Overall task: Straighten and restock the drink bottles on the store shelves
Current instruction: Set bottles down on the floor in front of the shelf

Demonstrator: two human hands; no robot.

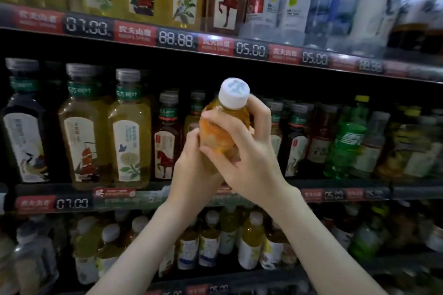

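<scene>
Your left hand (191,165) and right hand (251,158) have fingers (260,117) clamped round the white-capped amber tea bottle (225,124), centre frame, before the middle shelf (335,193). Turn its label forward, then set it upright among like bottles.

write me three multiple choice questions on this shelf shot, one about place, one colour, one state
1. Where is the held bottle?
A. in front of the middle shelf
B. lying on the top shelf
C. on the floor

2. What colour is its cap?
A. green
B. white
C. red

3. How is the bottle held?
A. in both hands
B. in one hand
C. by nothing

Answers: 1 A, it is raised before the middle shelf's row. 2 B, the cap shows white. 3 A, the left hand and right hand both wrap it.
</scene>
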